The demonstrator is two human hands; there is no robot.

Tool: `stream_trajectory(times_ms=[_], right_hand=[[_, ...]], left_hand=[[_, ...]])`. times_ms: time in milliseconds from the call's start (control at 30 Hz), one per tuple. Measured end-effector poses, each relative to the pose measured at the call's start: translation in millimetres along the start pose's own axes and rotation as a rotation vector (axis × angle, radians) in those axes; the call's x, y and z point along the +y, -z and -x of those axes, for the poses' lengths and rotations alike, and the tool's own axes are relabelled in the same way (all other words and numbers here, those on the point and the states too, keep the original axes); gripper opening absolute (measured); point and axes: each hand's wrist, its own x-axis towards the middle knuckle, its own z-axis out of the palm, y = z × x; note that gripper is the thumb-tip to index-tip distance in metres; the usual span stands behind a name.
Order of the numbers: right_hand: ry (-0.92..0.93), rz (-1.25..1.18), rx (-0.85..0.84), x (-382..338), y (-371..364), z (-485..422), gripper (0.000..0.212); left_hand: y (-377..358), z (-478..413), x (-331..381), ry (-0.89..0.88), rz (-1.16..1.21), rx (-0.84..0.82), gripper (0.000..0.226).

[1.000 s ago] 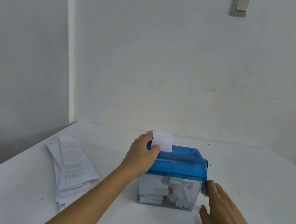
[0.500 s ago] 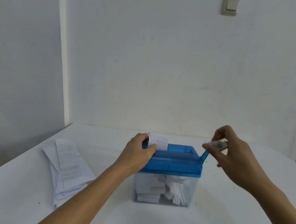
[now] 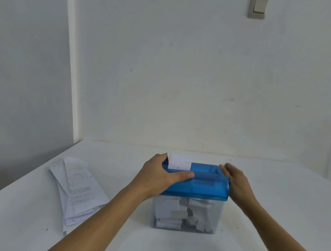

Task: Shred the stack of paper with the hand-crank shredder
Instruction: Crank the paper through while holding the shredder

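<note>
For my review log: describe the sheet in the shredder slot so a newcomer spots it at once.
On the white table stands a shredder, blue top over clear bin. A small white sheet sticks up from its slot beside the left hand. Unlike the flat stack to its left, it stands upright.

table [image 3: 285, 197]: shredder [image 3: 201, 185] at centre; stack of paper [image 3: 77, 189] lies to its left, apart. sheet [image 3: 179, 163] stands in the slot, top left. shreds [image 3: 182, 214] in bin [image 3: 219, 211] underneath. left hand [image 3: 159, 177] over the shredder's left end, right hand [image 3: 238, 183] against its right end. light switch [image 3: 258, 7] on wall [image 3: 166, 64] behind.
</note>
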Motion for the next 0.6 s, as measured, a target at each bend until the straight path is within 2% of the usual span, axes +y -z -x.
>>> stream_trajectory(times_ms=[67,167,267,333,467,600], right_hand=[[-0.035,0.054,-0.051,16.4,-5.7,17.3,0.027],[-0.107,0.058,-0.088,29.7,-7.0,48.5,0.038],[-0.111,0.052,-0.107,25.0,7.0,72.5,0.053],[-0.086,0.053,-0.092,12.6,21.6,84.2,0.056],[0.076,-0.015,-0.06,-22.4,50.8,87.8,0.046],[0.162,-0.307,-0.244,-39.7,75.9,62.1,0.03]], left_hand=[[-0.5,1.3,2.0,-0.002,0.005,0.017,0.059],[-1.1,2.2,3.6,-0.004,0.017,0.016,0.054],[0.1,2.8,3.9,0.001,0.022,0.01,0.06],[0.5,2.1,3.1,0.008,0.018,0.008,0.063],[2.5,1.2,5.8,0.022,0.022,-0.032,0.05],[5.7,2.2,10.1,0.014,0.023,-0.078,0.038]])
